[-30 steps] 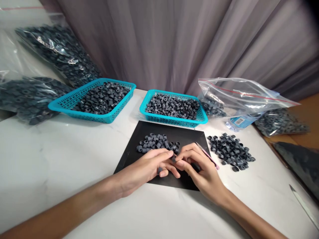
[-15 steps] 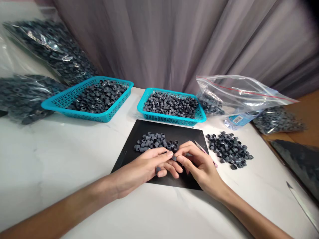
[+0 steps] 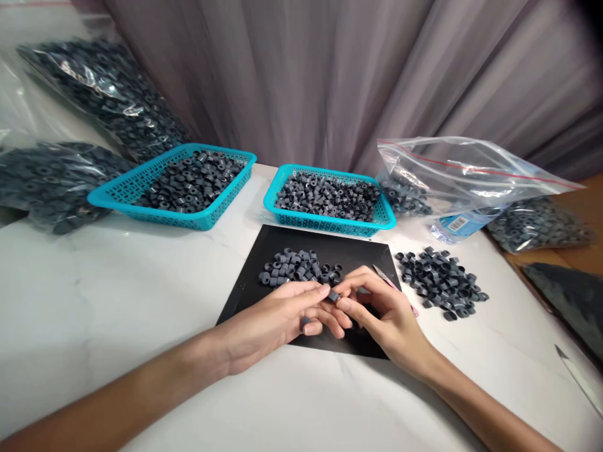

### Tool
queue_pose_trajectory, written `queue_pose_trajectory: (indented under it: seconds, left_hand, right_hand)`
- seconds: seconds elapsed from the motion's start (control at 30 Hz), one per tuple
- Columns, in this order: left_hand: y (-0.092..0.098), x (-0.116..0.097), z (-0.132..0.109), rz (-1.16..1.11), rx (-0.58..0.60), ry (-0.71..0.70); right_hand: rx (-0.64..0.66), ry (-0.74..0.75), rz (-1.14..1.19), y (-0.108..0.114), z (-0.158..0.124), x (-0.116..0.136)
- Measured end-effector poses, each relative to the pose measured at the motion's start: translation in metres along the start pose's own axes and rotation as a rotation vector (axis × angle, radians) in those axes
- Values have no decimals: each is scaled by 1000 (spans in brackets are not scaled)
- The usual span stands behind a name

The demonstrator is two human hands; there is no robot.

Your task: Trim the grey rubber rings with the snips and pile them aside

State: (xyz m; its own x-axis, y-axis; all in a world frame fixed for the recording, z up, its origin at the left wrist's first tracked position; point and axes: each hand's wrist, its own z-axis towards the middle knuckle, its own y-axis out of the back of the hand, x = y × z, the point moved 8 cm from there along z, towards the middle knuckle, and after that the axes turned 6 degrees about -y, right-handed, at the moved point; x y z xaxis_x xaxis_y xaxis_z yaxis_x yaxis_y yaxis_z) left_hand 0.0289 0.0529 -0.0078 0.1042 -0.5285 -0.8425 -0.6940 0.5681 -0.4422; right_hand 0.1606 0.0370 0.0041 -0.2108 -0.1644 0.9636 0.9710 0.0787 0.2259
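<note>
Over a black mat (image 3: 245, 276), my left hand (image 3: 301, 307) and my right hand (image 3: 377, 307) meet at their fingertips. Between them is a small dark grey ring-shaped cap (image 3: 333, 295), pinched by my left thumb and fingers and by my right thumb and forefinger. A second grey cap (image 3: 305, 324) is tucked in the curled lower fingers of my left hand. Just beyond my hands lies a pile of grey caps (image 3: 292, 265) on the mat. Scissors with pink handles (image 3: 389, 276) lie partly hidden behind my right hand.
Two turquoise baskets, the left one (image 3: 207, 220) and the middle one (image 3: 330, 223), hold many grey pieces. A loose pile (image 3: 443, 282) sits right of the mat. Filled plastic bags (image 3: 108, 94) stand at left; a zip bag (image 3: 475, 169) and a bottle (image 3: 456, 225) are at right.
The view has shifted slightly, so everything appears a little farther right. Between the fingertips the cap shows more of its side; both hands keep their hold on it.
</note>
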Motion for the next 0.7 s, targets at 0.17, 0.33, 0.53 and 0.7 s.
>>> queue_pose_trajectory:
  seconds: [0.17,0.33,0.53,0.7]
  left_hand:
    - [2,1,0,-2,-11,-1]
    - [6,4,1,-28,-62,8]
    - [12,4,1,-42,-112,56]
    - [14,2,-4,-32,-128,156]
  right_hand:
    - [-8,0,-12,0,-1,-1]
    - [-2,8,-8,-1,-1,0]
    - [-56,49,-6,-1,0,4]
    - [-103,133,-131,4,5,15]
